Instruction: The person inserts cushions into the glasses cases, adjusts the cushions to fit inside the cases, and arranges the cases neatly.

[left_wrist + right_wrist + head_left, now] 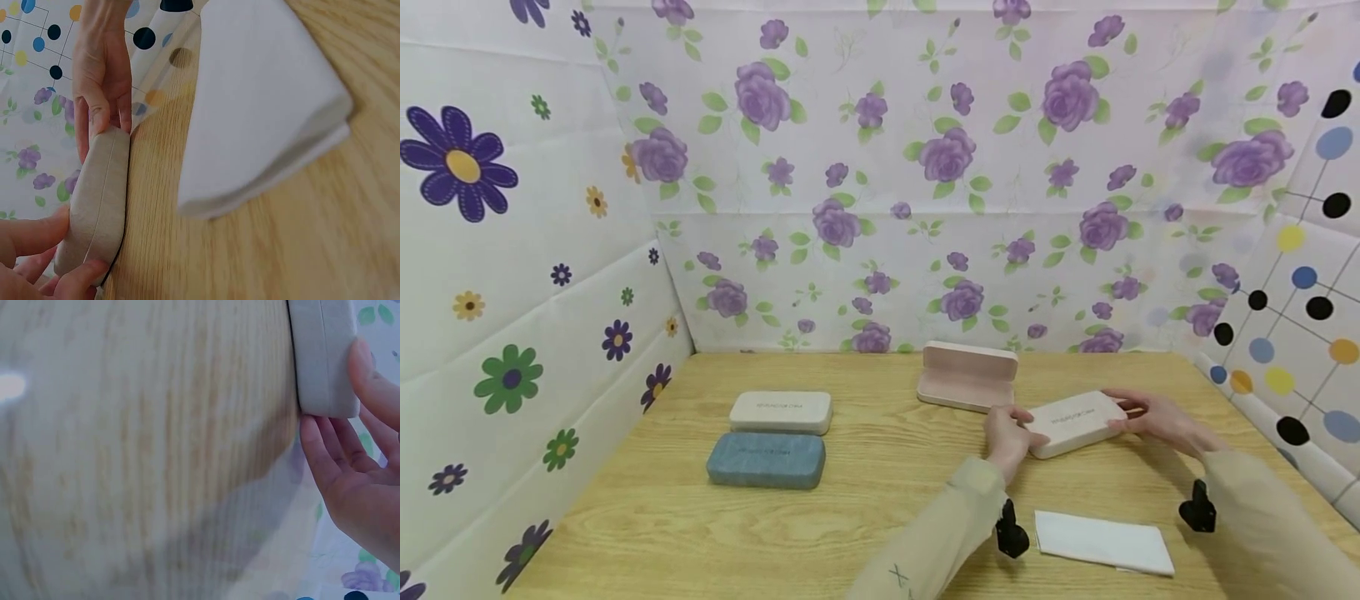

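A closed white glasses case (1071,423) with dark lettering on its lid lies at the right of the table, held by both hands at its ends. My left hand (1007,437) pinches the left end; in the left wrist view the thumb and fingers lie along the case's side (100,194). At the other end, my right hand (1157,417) has its thumb on the top edge and its fingers around the end, as the right wrist view shows with the case (325,359). Just behind stands an open pink glasses case (967,379), its lid tilted back.
On the left of the wooden table (895,483), another white glasses case (781,412) lies right behind a blue glasses case (766,461), both closed. A folded white cloth (1101,540) rests near the front, between the forearms. Patterned curtains (850,167) enclose the back and sides.
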{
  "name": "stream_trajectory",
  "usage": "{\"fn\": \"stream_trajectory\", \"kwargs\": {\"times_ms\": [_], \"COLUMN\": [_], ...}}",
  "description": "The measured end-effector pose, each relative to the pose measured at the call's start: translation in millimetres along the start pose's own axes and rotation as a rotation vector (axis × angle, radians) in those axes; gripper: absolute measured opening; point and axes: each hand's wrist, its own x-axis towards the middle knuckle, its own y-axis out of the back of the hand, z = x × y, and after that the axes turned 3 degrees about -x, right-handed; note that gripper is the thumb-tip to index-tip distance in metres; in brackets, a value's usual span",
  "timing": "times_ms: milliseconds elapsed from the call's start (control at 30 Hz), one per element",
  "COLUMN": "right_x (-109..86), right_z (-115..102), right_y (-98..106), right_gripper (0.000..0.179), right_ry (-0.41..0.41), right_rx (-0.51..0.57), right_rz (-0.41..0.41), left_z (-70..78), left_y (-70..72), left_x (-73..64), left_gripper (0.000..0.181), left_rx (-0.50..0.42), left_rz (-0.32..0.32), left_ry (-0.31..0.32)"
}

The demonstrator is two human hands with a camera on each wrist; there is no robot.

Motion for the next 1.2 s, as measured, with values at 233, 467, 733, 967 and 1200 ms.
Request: {"fn": "stream_trajectory", "kwargs": {"times_ms": [233, 467, 733, 967, 1200], "right_x": [3.9, 6.7, 12.7, 18.6, 33.1], "right_z": [-8.5, -18.9, -39.5, -61.5, -86.9], "right_y": [0.1, -10.8, -36.9, -59.3, -90.9], "right_gripper": [0.071, 0.067, 0.065, 0.060, 0.054], "right_ry": [0.028, 0.008, 0.012, 0.030, 0.063], "right_rx": [0.005, 0.087, 0.134, 0.155, 0.157], "right_rz": [-0.117, -0.207, -0.217, -0.226, -0.203], "left_z": [-3.2, -5.5, -8.9, -8.5, -1.3], "left_y": [22.9, 52.3, 93.1, 123.3, 165.0], "left_x": [7.8, 12.6, 25.6, 35.4, 51.1], "left_gripper": [0.029, 0.029, 0.033, 0.033, 0.032], "left_rx": [0.063, 0.126, 0.147, 0.145, 0.257], "left_rz": [-0.087, -0.160, -0.251, -0.309, -0.352], "left_ry": [-0.038, -0.054, -0.086, -0.035, -0.038]}}
